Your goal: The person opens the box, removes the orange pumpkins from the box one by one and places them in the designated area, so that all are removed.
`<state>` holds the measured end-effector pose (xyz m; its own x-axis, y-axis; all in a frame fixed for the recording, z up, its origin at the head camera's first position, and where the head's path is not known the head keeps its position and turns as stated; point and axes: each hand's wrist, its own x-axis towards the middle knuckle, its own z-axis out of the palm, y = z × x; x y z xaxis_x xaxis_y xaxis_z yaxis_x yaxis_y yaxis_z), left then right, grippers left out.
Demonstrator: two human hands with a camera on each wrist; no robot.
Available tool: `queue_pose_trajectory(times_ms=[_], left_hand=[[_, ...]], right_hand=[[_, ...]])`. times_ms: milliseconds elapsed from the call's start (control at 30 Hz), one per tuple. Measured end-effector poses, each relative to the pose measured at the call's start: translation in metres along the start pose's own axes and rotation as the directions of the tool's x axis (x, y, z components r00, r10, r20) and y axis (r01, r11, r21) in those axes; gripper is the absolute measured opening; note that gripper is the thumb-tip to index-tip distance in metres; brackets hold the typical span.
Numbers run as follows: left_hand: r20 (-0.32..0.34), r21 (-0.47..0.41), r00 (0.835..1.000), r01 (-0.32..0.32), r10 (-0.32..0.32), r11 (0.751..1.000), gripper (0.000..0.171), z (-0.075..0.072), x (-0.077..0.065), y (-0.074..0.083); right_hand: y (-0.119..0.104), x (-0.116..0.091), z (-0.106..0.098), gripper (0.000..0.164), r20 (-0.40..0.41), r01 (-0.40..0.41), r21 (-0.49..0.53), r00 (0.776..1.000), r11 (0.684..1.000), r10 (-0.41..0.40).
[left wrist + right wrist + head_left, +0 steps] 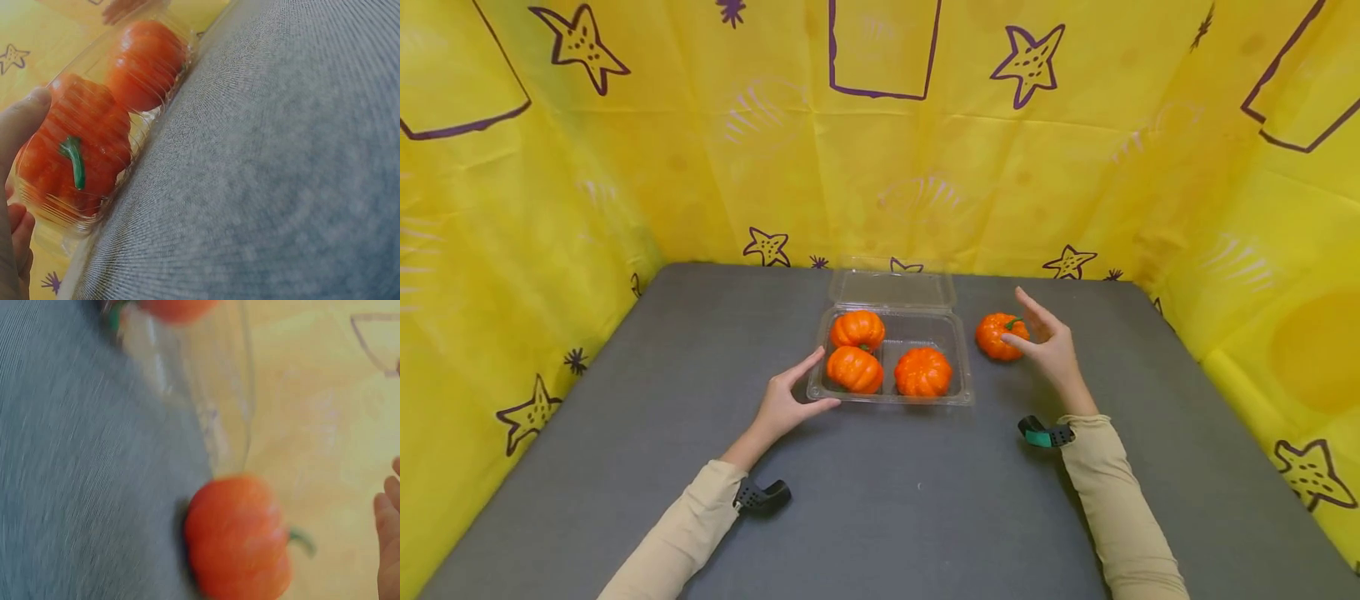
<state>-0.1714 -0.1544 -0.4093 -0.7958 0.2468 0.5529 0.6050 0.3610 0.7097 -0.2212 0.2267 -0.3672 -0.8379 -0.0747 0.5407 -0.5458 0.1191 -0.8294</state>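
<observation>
A clear plastic clamshell container [925, 327] sits on the table with its lid [891, 289] raised at the back. Inside are three small orange pumpkins: one at back left [857, 329], one at front left [854, 370], and one at right [923, 372]. My left hand [786, 407] holds the container's front left corner, thumb at the front rim and fingers along the left side. A fourth pumpkin [997, 337], green-stemmed, lies on the table right of the container. Beside it is my right hand [1051, 348], thumb and fingers spread wide, holding nothing; the thumb overlaps this pumpkin in the head view.
The grey table [880, 500] extends in front of the container and to both sides. Yellow cloth [880, 167] with dark star drawings hangs behind the table and along its left and right edges. Each wrist wears a dark band, the right one [1045, 433] with a green patch.
</observation>
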Motion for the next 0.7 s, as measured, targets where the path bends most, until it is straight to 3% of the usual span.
queue_pose_trajectory(times_ms=[200,267,400,467,567,700], left_hand=[[-0.001,-0.003,1.000,0.006,-0.006,1.000,0.069,0.001,0.000,-0.001],[0.001,-0.002,1.000,-0.002,0.002,1.000,0.069,0.001,0.001,-0.002],[-0.003,0.005,1.000,-0.019,0.019,1.000,0.069,0.001,0.001,-0.001],[-0.006,0.010,1.000,-0.022,0.022,1.000,0.069,0.000,0.000,-0.001],[-0.007,0.018,1.000,-0.018,0.018,1.000,0.069,0.000,0.000,0.001],[-0.004,0.020,1.000,-0.018,0.018,1.000,0.069,0.000,0.000,0.001]], right_hand=[[-0.016,-0.001,0.019,0.057,0.181,0.103,-0.008,0.978,0.995,-0.100],[-0.018,-0.002,0.024,0.055,0.229,0.093,-0.022,0.970,0.995,-0.085],[-0.007,-0.006,0.032,0.051,0.325,-0.012,0.034,0.946,0.999,0.000],[0.002,-0.007,0.035,0.049,0.370,-0.040,0.042,0.929,0.998,0.022],[0.013,-0.009,0.039,0.043,0.450,-0.027,0.071,0.893,0.997,-0.008],[0.012,-0.010,0.045,0.030,0.564,-0.070,0.162,0.825,0.984,-0.034]])
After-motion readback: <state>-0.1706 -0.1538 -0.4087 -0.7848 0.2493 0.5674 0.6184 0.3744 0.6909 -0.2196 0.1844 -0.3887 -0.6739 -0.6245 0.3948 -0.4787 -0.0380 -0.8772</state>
